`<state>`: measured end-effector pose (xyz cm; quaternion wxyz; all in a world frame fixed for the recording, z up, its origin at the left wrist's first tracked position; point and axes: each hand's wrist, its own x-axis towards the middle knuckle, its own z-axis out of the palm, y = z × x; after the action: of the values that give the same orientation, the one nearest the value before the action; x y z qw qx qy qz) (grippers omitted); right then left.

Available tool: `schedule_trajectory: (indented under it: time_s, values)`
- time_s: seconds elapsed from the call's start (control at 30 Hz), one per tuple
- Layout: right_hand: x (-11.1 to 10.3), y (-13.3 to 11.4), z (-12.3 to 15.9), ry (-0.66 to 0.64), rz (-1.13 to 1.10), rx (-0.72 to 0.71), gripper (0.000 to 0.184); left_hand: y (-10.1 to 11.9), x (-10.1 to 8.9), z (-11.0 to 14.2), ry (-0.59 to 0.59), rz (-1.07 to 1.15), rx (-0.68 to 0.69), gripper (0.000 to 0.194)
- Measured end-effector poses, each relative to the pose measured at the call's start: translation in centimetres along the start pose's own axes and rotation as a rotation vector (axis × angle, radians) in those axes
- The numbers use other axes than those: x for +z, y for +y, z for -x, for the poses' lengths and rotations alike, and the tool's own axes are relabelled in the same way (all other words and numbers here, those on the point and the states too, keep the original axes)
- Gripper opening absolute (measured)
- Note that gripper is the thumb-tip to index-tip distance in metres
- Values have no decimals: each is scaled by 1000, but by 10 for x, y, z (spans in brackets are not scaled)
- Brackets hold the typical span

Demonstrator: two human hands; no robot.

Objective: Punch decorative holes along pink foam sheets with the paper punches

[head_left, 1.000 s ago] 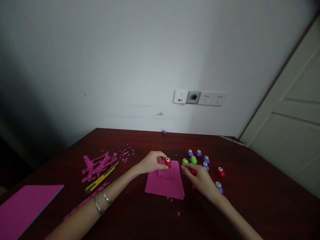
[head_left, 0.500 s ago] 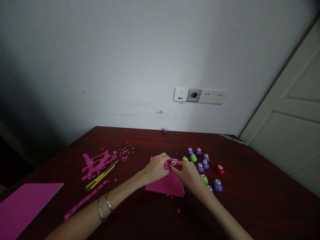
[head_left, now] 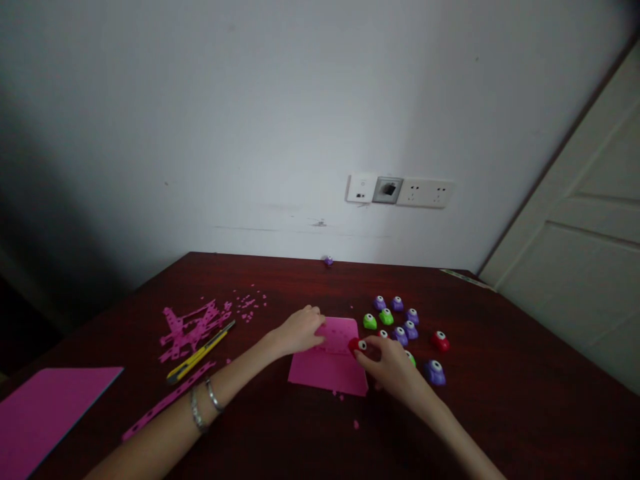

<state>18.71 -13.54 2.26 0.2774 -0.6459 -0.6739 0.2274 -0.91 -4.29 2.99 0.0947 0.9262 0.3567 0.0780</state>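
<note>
The right hand [head_left: 364, 353] pinches a red eye toy [head_left: 356, 347] in its fingertips, low in the middle, by the pink sheet [head_left: 330, 373]. The left hand [head_left: 303, 330] is at the sheet's upper left; I can't tell its grip. Right of center, 1 green toy [head_left: 410, 358] is partly hidden behind the right hand. A yellow cutter [head_left: 200, 353] lies lower left.

I see a pale wall [head_left: 250, 133], scuffed low down, brightest at centre. Socket panel [head_left: 425, 193] on it. Dark red-brown tabletop [head_left: 280, 280] against it. White panelled door [head_left: 590, 227], right. Left side in deep shadow; I can't make out what stands there.
</note>
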Motion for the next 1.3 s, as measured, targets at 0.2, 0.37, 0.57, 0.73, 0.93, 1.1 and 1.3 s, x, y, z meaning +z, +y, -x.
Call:
schedule_trajectory:
  time_s: [0.2,0.37,0.57,0.73,0.93,1.1,1.3]
  values:
    - [2,-3,7,8,-72,-9,24,-2,7,-1,-53,67,-55,33]
    - [2,-9,11,9,-62,-79,22,-3,7,-3,-70,174,-91,32]
    - [4,-7,11,33,-21,-127,21,-10,12,-5,27,255,-122,6]
    - [4,-3,9,47,30,-146,22,-17,15,-7,2,401,-126,11]
    - [5,2,7,47,37,-117,23,-21,17,-14,127,768,-289,13]
    - [8,1,5,84,56,-133,28,-7,19,-15,177,1048,-353,16]
    - [14,6,5,197,21,-152,28,8,29,-12,278,1168,-336,18]
